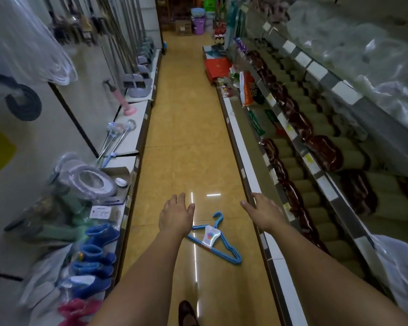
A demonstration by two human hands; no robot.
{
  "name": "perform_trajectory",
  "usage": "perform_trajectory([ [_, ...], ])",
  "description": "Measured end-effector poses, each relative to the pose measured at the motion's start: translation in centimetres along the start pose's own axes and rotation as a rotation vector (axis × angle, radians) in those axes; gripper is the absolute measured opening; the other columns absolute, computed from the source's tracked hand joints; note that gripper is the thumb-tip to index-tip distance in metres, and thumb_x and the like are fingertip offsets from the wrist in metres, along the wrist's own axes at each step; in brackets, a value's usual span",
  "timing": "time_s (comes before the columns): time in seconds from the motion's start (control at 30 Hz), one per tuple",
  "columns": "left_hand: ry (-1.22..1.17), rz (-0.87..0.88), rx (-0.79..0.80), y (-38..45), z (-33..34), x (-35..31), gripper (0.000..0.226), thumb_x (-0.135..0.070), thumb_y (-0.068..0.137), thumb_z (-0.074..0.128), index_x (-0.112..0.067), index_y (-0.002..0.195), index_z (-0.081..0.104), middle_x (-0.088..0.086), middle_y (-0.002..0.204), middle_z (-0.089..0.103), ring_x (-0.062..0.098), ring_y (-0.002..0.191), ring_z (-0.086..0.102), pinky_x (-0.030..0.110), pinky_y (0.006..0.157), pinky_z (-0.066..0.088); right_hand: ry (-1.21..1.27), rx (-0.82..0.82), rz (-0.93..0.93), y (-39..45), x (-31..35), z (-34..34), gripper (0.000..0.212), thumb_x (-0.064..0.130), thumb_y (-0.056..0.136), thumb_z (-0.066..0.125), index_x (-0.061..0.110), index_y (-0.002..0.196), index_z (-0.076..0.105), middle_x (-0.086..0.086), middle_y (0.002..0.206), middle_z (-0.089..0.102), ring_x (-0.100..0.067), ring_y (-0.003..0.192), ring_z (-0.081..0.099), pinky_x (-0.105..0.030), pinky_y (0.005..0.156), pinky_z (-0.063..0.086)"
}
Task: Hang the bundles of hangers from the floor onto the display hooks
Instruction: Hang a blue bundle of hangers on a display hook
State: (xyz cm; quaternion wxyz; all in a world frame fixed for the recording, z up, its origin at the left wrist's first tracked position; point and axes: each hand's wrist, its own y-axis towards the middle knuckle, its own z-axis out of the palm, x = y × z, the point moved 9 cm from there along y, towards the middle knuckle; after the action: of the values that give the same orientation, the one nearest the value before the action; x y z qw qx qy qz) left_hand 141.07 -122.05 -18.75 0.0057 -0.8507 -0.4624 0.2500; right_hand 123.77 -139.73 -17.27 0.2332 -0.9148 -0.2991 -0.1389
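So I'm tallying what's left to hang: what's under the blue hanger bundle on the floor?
Only the glossy tan floor tiles show under the blue hanger bundle. The left hand covers its left tip, so that spot is hidden.

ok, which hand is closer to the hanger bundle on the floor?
The left hand: in the head view its wrist overlaps the edge of the blue hanger bundle. The right hand hangs over by the right-side shelf edge, clear of it. Both are empty.

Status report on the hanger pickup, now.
Left hand and right hand open, empty. Blue hanger bundle flat on floor, untouched. Nothing blocking it.
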Motion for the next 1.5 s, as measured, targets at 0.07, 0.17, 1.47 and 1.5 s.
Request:
perform_trajectory([
  [0.07, 0.020, 0.002, 0.027, 3.1, 0.2, 0.7, 0.055, -0.041, 0.101, 0.032, -0.018, 0.150, 0.023, 0.007, 0.156, 0.024, 0.023, 0.143, 0.023, 0.038, 0.114, 0.025, 0.006, 0.009, 0.032, 2.7, 0.8, 0.3, 0.065, 0.056, 0.097, 0.036, 0.018, 0.148, 0.029, -0.004, 0.153, 0.034, -0.026, 0.138, 0.034, -0.044, 0.113, 0.027],
  [0.17, 0.043, 0.014, 0.073, 7.0, 1.2, 1.5, 0.055, -0.042, 0.101, 0.032, -0.018, 0.150, 0.023, 0.007, 0.156, 0.024, 0.023, 0.143, 0.023, 0.038, 0.114, 0.025, 0.013, 0.007, 0.060, 6.6, 1.7, 1.1, 0.065, 0.057, 0.096, 0.036, 0.017, 0.147, 0.031, -0.004, 0.152, 0.035, -0.026, 0.137, 0.035, -0.046, 0.113, 0.026],
  [1.47, 0.234, 0.045, 0.324, 40.7, 61.2, 21.2, 0.060, -0.038, 0.100, 0.038, -0.019, 0.152, 0.015, 0.007, 0.158, 0.018, 0.025, 0.145, 0.017, 0.041, 0.116, 0.020, -0.015, 0.369, 0.261, 45.5, -26.1, 57.6, 0.070, 0.049, 0.094, 0.049, 0.017, 0.150, 0.020, -0.008, 0.150, 0.034, -0.028, 0.132, 0.040, -0.040, 0.105, 0.038],
  [1.5, 0.282, 0.064, 0.314, 41.3, 61.5, 21.2, 0.062, -0.035, 0.099, 0.040, -0.019, 0.152, 0.012, 0.007, 0.159, 0.015, 0.026, 0.146, 0.014, 0.042, 0.117, 0.017, -0.026, 0.376, 0.261, 45.7, -26.5, 58.3, 0.070, 0.050, 0.094, 0.048, 0.017, 0.149, 0.022, -0.009, 0.147, 0.036, -0.028, 0.130, 0.042, -0.041, 0.103, 0.039],
])
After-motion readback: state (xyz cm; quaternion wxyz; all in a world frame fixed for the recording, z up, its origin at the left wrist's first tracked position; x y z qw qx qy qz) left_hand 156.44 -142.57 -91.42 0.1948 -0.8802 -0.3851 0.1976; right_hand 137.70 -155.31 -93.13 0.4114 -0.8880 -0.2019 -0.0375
